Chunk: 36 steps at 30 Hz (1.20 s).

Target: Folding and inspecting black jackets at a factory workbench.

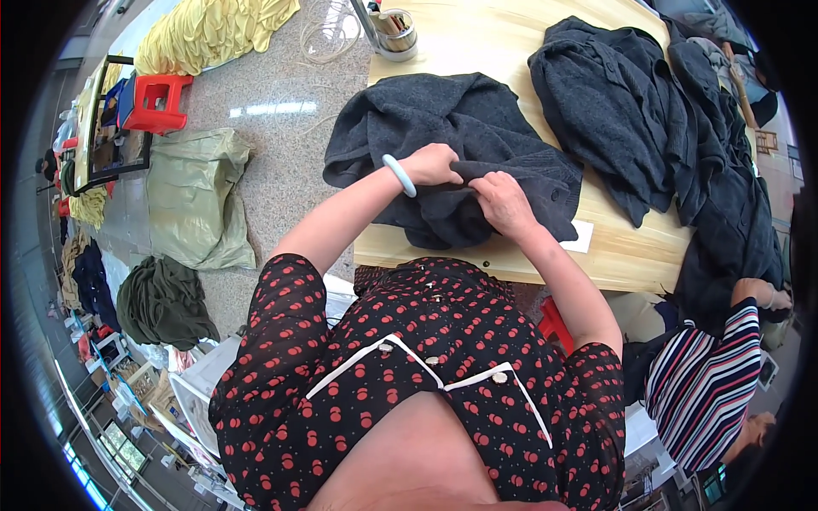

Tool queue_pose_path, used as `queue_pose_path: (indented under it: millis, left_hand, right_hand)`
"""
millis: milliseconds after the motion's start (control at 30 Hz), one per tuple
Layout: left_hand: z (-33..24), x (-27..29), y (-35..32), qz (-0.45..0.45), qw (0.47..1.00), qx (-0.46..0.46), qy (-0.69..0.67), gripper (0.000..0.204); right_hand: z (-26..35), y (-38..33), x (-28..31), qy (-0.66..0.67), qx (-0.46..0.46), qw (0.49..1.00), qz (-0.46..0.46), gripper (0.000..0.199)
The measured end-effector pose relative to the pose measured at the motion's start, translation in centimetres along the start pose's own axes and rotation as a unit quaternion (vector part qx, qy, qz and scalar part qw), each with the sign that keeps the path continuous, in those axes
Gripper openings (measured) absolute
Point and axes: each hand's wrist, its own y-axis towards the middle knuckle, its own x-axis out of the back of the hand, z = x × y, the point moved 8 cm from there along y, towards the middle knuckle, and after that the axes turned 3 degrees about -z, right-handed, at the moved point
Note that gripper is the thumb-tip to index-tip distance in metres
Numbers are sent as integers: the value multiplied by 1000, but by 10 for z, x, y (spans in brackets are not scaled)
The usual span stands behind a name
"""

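A dark grey knitted cardigan (426, 115) lies bunched on the pale wooden table (477, 38), partly over its left and near edges. My left hand (432, 164) has its fingers closed on a fold of it; a pale bangle (400, 175) circles that wrist. Close beside it, my right hand (504, 203) pinches the same fold, thumb and fingertips together. The fingertips of both hands are partly hidden in the cloth. Toward the right, a ribbed edge and a dark button (554, 194) show on the cardigan. A piece of white paper (580, 237) sticks out from under it.
More dark grey knitwear (609, 102) lies on the table's right. A clear cup of tools (394, 34) stands at the far left edge. On the floor to the left are a red stool (157, 102) and a large sack (200, 200). A striped-shirted person (703, 383) works at right.
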Motion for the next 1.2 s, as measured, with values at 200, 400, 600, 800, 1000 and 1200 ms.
queue_pose_path:
  millis: [200, 400, 600, 800, 1000, 1200]
  left_hand:
    - [4, 2, -15, 6, 970, 64, -234, 25]
    - [-22, 19, -13, -12, 856, 84, -509, 21]
    - [-12, 14, -10, -38, 861, 89, -499, 20]
    - [-13, 22, -22, -54, 949, 53, -305, 17]
    - [-5, -2, -22, 27, 898, 100, -427, 16]
    - [-9, -4, -22, 31, 868, 137, -476, 16]
  right_hand:
    - [10, 6, 14, 62, -27, 997, -30, 13]
    - [7, 22, 45, 96, -96, 989, -67, 13]
    - [9, 17, 38, 36, -96, 990, -102, 13]
    - [7, 12, 20, 51, -102, 987, -110, 4]
    - [7, 8, 18, 101, -152, 975, -123, 7]
    - [-8, 1, 20, 110, -209, 960, -154, 9]
